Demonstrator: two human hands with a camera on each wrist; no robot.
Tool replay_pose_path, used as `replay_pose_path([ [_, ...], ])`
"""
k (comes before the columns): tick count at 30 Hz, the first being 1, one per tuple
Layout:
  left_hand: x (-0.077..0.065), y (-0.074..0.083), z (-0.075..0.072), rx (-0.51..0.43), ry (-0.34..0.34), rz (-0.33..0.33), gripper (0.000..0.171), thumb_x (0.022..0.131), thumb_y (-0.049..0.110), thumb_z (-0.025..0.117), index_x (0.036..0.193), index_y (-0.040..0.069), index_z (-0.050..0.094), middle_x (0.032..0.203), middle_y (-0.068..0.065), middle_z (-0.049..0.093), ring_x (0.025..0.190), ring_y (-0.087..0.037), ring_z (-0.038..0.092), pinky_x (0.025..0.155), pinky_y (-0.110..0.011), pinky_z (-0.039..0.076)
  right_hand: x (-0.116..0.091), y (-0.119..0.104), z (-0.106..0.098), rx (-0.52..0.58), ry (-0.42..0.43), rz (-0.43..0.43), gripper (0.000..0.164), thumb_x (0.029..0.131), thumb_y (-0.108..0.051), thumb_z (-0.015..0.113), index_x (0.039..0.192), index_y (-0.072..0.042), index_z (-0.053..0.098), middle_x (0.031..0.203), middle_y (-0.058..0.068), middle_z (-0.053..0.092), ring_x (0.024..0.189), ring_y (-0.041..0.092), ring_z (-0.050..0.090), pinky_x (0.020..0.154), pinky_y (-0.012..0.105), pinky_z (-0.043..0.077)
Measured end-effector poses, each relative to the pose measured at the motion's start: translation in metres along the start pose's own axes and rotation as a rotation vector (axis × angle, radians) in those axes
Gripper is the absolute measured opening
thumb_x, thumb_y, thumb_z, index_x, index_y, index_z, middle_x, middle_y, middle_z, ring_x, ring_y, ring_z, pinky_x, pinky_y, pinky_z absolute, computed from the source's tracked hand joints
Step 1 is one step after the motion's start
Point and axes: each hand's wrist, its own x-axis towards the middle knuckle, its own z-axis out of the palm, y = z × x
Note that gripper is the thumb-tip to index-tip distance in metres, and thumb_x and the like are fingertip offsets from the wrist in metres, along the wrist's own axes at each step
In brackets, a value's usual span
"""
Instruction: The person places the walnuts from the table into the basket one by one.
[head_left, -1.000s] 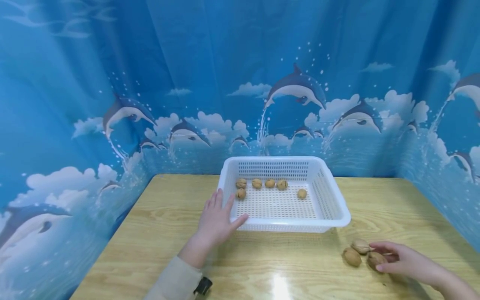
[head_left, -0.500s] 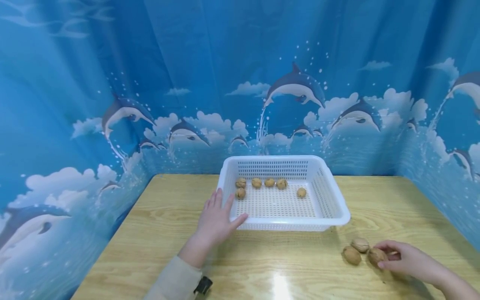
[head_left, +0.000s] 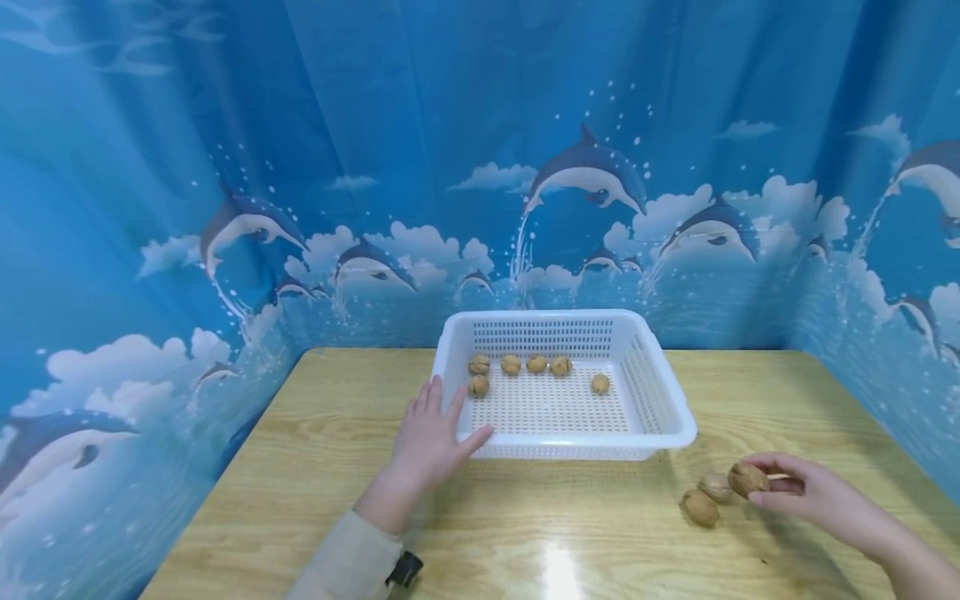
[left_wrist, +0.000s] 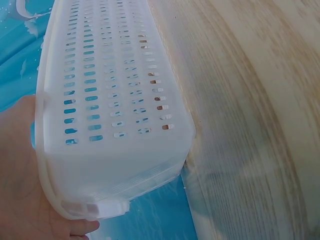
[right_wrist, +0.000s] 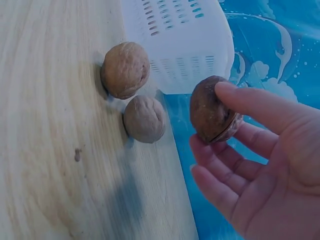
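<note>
My right hand (head_left: 821, 502) pinches a brown walnut (head_left: 747, 480) between thumb and fingers, raised over the table's right side. A dark seam runs along this walnut's shell in the right wrist view. Just left of it, a paler walnut (right_wrist: 144, 119) and a tan walnut (right_wrist: 126, 70) lie on the wood. My left hand (head_left: 426, 437) rests with spread fingers on the left front corner of a white plastic basket (head_left: 577, 441). Inside the basket are several walnuts, most along the back left, with a lone walnut (head_left: 600, 383) toward the right.
The wooden table (head_left: 322, 467) reaches back to a blue curtain (head_left: 420, 150) printed with dolphins, which also hangs at both sides. A small dark speck (right_wrist: 77, 154) lies on the wood near the loose walnuts.
My right hand has taken hold of the walnut and lifted it up off the table, slightly leftward. My left hand stays at the basket's corner.
</note>
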Motion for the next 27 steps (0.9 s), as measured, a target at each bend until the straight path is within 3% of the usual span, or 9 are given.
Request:
replay_pose_path([
  [9, 0.0, -0.002, 0.001, 0.019, 0.003, 0.012, 0.083, 0.086, 0.07, 0.037, 0.148, 0.015, 0.028, 0.153, -0.021, 0.007, 0.14, -0.037, 0.004, 0.111, -0.051, 0.011, 0.004, -0.015, 0.0, 0.089, 0.071, 0.062, 0.062, 0.095, -0.026, 0.055, 0.138, 0.012, 0.03, 0.134, 0.035, 0.037, 0.09, -0.015, 0.048, 0.077, 0.034, 0.053],
  [16, -0.001, -0.002, 0.001, 0.021, 0.002, 0.014, 0.087, 0.084, 0.075, 0.03, 0.148, 0.016, 0.027, 0.153, -0.021, 0.006, 0.14, -0.036, 0.003, 0.111, -0.05, 0.01, 0.007, -0.025, 0.002, 0.037, 0.158, 0.029, 0.058, 0.095, -0.025, 0.055, 0.137, 0.009, 0.035, 0.134, 0.031, 0.04, 0.093, -0.018, 0.043, 0.074, 0.02, 0.049],
  [23, 0.0, -0.001, 0.001, 0.025, 0.002, 0.008, 0.087, 0.084, 0.074, 0.031, 0.148, 0.016, 0.027, 0.153, -0.021, 0.007, 0.14, -0.036, 0.004, 0.111, -0.051, 0.011, 0.011, -0.032, 0.002, 0.061, 0.147, 0.033, 0.059, 0.096, -0.027, 0.054, 0.139, 0.007, 0.033, 0.137, 0.031, 0.038, 0.093, -0.017, 0.044, 0.076, 0.021, 0.048],
  [25, -0.001, -0.001, 0.001, 0.027, 0.002, 0.008, 0.086, 0.084, 0.074, 0.031, 0.148, 0.016, 0.027, 0.153, -0.021, 0.007, 0.14, -0.036, 0.004, 0.111, -0.051, 0.011, 0.012, -0.033, 0.002, 0.064, 0.156, 0.025, 0.058, 0.095, -0.027, 0.054, 0.138, 0.007, 0.034, 0.136, 0.026, 0.042, 0.094, -0.017, 0.044, 0.076, 0.02, 0.048],
  [27, -0.001, -0.001, 0.001, 0.023, 0.005, 0.011, 0.086, 0.084, 0.074, 0.031, 0.148, 0.015, 0.028, 0.153, -0.021, 0.007, 0.14, -0.036, 0.004, 0.112, -0.05, 0.011, 0.013, -0.034, 0.001, 0.062, 0.17, 0.004, 0.057, 0.095, -0.026, 0.055, 0.137, 0.007, 0.036, 0.132, 0.014, 0.049, 0.095, -0.016, 0.045, 0.076, 0.019, 0.047],
])
